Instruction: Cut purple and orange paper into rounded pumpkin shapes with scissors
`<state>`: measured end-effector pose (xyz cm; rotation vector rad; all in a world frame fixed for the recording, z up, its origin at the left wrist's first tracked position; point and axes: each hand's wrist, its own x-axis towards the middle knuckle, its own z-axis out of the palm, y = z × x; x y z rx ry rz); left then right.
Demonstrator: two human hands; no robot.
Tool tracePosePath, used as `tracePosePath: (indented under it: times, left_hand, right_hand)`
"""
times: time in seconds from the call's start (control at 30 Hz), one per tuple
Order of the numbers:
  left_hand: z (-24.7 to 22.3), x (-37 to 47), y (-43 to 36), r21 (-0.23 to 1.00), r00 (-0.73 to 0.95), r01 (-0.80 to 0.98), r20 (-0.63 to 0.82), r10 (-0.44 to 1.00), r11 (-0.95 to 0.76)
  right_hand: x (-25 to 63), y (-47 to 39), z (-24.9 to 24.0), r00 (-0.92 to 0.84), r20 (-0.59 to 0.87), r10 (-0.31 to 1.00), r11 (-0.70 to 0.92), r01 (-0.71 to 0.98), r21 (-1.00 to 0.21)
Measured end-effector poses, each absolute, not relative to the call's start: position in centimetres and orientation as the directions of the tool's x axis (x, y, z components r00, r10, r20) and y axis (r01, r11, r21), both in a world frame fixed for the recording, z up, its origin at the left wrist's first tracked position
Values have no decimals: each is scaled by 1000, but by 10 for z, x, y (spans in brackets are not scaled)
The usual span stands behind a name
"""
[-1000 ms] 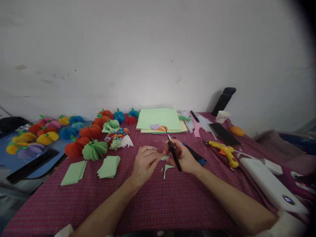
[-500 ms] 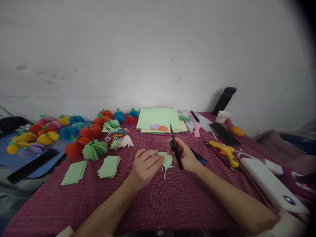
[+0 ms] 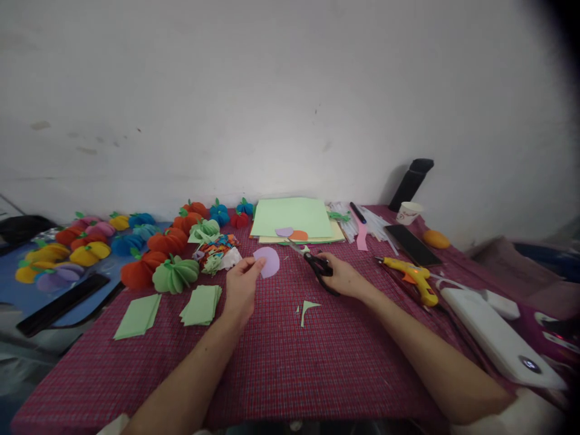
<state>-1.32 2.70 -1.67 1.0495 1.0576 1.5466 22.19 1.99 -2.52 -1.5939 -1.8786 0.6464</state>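
My left hand (image 3: 241, 285) pinches a round purple paper piece (image 3: 270, 262) by its left edge, a little above the tablecloth. My right hand (image 3: 342, 275) has its fingers around the black handles of a pair of scissors (image 3: 316, 264), whose blades point up and to the left. A small pale piece beside the blades is too small to make out. In front of both hands, a curved light green paper scrap (image 3: 307, 310) lies on the checked red tablecloth (image 3: 290, 368). Two small stacks of green paper (image 3: 200, 305) rest left of my left hand.
Paper pumpkins (image 3: 175, 275) in several colours crowd the left side beside a heap of scraps (image 3: 220, 251). Coloured sheets (image 3: 292, 217) lie by the wall. At right are a yellow glue gun (image 3: 414, 278), a phone (image 3: 412, 246), a paper cup (image 3: 409, 212) and a white power bank (image 3: 498, 338).
My left hand has moved left and now shows the purple piece instead of green paper. The scissors have tipped from upright to pointing left. The curved green scrap stays on the cloth.
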Motion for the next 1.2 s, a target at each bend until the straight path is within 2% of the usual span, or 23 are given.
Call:
tracePosePath:
  times: [0.1, 0.3, 0.53, 0.6, 0.67, 0.77, 0.83, 0.93, 1.07, 1.2]
  left_hand:
    - [-16, -14, 28, 948, -127, -303, 58, 990, -95]
    - [-19, -12, 26, 954, -75, -299, 4, 997, -26]
    - [-25, -9, 23, 981, 9, -191, -42, 999, 44]
    - [-25, -7, 22, 984, 22, -169, -59, 998, 62]
    - [-24, -4, 20, 985, 32, -155, -68, 997, 72]
    - [-25, 0, 16, 991, 69, -114, -59, 996, 67]
    - [-26, 3, 13, 994, 99, -88, -53, 994, 61]
    - [-26, 8, 8, 996, 160, -71, -46, 986, 58]
    - [-25, 12, 2, 994, 238, -86, -50, 970, 73]
    - [-23, 13, 1, 967, 273, -194, -107, 956, 164]
  right_hand:
    - [218, 14, -28, -169, 116, 979, 204, 860, -468]
    - [207, 2, -17, -227, 73, 971, 236, 959, -156]
    - [211, -5, -6, -299, 43, 953, 301, 952, -63]
    - [211, -5, -3, -270, 89, 959, 276, 959, -60]
    - [208, -5, -2, -207, 182, 961, 234, 962, -141]
    - [199, -4, -6, -127, 276, 953, 244, 861, -447]
    - [192, -4, -12, -95, 267, 959, 253, 715, -651]
    - [183, -5, -22, -86, 154, 984, 176, 492, -853]
    - [176, -5, -27, -153, 12, 988, 47, 231, -972]
    - [177, -5, -25, -163, -5, 987, 21, 157, -987]
